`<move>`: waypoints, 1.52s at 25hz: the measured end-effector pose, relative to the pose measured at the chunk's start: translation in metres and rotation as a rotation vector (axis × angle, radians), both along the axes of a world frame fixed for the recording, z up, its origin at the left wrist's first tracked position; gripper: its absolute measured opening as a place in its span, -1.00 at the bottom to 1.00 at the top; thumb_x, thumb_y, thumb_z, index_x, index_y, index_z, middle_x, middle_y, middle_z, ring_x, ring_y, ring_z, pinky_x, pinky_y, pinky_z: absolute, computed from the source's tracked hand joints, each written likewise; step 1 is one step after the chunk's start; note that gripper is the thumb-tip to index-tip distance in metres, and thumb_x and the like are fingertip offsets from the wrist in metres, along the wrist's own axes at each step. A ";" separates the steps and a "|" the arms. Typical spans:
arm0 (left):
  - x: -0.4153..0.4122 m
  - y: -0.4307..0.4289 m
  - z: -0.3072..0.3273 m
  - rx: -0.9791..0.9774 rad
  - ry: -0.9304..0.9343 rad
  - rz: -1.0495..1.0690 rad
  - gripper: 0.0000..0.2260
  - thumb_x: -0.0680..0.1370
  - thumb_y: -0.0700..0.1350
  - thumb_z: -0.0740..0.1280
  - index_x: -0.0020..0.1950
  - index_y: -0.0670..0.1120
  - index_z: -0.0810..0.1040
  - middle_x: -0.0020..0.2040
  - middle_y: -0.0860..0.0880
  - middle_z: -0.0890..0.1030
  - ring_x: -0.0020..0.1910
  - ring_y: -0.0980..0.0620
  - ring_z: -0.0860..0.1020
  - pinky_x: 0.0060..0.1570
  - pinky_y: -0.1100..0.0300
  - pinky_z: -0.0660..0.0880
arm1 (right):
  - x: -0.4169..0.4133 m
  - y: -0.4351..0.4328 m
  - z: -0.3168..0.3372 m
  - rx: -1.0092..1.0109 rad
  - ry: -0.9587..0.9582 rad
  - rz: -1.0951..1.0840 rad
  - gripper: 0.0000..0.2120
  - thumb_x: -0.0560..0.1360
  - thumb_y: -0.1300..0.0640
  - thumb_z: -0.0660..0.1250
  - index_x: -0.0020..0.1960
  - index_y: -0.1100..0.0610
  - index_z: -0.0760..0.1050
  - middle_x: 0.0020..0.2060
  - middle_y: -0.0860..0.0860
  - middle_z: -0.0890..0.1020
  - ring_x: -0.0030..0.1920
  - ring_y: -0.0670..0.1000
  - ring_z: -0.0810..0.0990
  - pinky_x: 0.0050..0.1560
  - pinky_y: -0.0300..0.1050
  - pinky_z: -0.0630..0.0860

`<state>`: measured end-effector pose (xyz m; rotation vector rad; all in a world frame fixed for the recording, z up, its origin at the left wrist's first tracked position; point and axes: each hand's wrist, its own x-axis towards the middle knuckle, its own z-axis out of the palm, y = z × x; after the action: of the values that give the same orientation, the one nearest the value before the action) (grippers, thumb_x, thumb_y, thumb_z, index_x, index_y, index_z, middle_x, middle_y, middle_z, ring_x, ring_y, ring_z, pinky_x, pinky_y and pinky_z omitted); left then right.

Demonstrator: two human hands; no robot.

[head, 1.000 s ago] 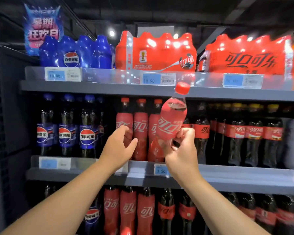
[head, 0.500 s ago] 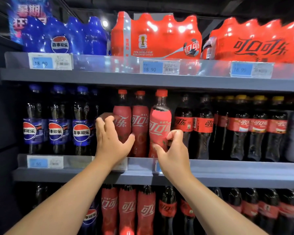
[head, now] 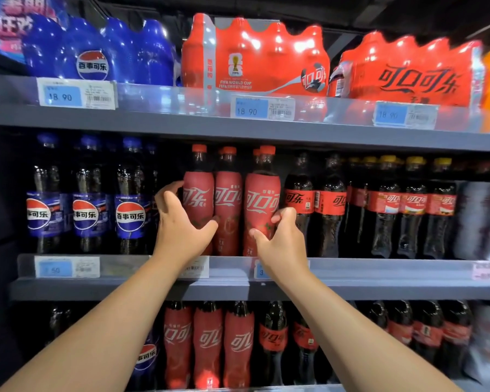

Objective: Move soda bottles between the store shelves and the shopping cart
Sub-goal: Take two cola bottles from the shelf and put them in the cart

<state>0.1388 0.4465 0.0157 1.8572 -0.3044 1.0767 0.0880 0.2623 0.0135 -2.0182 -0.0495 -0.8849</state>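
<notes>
Since a second ago the third red bottle has gone from leaning in the air, cap up and to the right, to standing on the middle shelf near its front edge. Blue-label cola bottles stand at the shelf's left end. Just beside them your left hand cups the first red bottle: fingers curled round its left side, thumb across the lower front, reaching the middle red bottle. All three red bottles stand upright, long axis vertical, caps up, labels facing you. Your right hand clasps the third bottle low down, thumb on its front, fingers curled round its right side, so the bottle rises above and left of that hand. Dark cola bottles stand just to its right.
</notes>
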 end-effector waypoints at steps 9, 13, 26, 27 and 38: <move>-0.002 0.003 0.003 -0.005 0.113 -0.021 -0.41 0.37 -0.04 0.53 0.21 0.15 0.23 0.19 -0.01 0.39 0.04 0.01 0.42 0.04 0.14 0.38 | 0.002 -0.002 0.003 -0.023 0.061 -0.015 -0.63 0.51 0.06 0.49 0.07 0.08 0.29 -0.15 -0.03 0.55 -0.13 0.07 0.59 -0.17 -0.13 0.45; -0.004 0.010 0.005 0.015 0.165 -0.057 -0.66 0.43 -0.20 0.46 0.10 0.02 0.43 0.02 -0.01 0.48 -0.18 0.06 0.49 -0.28 0.32 0.41 | -0.002 -0.010 0.000 -0.048 -0.025 -0.013 -0.67 0.46 0.07 0.52 0.00 0.00 0.35 -0.09 -0.07 0.56 -0.15 -0.16 0.51 -0.27 -0.41 0.38; 0.000 0.017 0.010 -0.004 0.187 -0.170 -0.65 0.47 -0.34 0.42 -0.07 0.13 0.49 0.13 -0.10 0.57 -0.17 -0.06 0.57 -0.24 0.16 0.56 | 0.014 -0.010 0.010 -0.066 0.126 -0.051 -0.77 0.49 0.18 0.45 0.00 0.05 0.40 -0.23 -0.06 0.52 -0.30 -0.07 0.48 -0.35 -0.23 0.36; 0.000 0.017 0.010 -0.003 0.187 -0.169 -0.66 0.47 -0.34 0.43 -0.07 0.12 0.49 0.12 -0.11 0.57 -0.14 -0.08 0.57 -0.20 0.13 0.57 | 0.015 -0.009 0.011 -0.076 0.136 -0.058 -0.78 0.49 0.20 0.43 0.01 0.05 0.40 -0.22 -0.04 0.53 -0.29 -0.03 0.51 -0.32 -0.19 0.38; 0.004 0.018 0.009 -0.014 0.174 -0.151 -0.62 0.41 -0.29 0.54 -0.06 0.12 0.47 0.14 -0.08 0.57 0.00 -0.09 0.60 -0.12 0.23 0.57 | 0.024 -0.001 0.006 -0.189 0.194 -0.199 -0.81 0.49 0.18 0.36 0.05 0.06 0.41 -0.19 0.01 0.54 -0.17 0.12 0.54 -0.18 -0.11 0.43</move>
<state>0.1432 0.4645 0.0250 1.8695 -0.3286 0.8072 0.1123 0.2614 0.0196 -2.3074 0.1858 -0.8268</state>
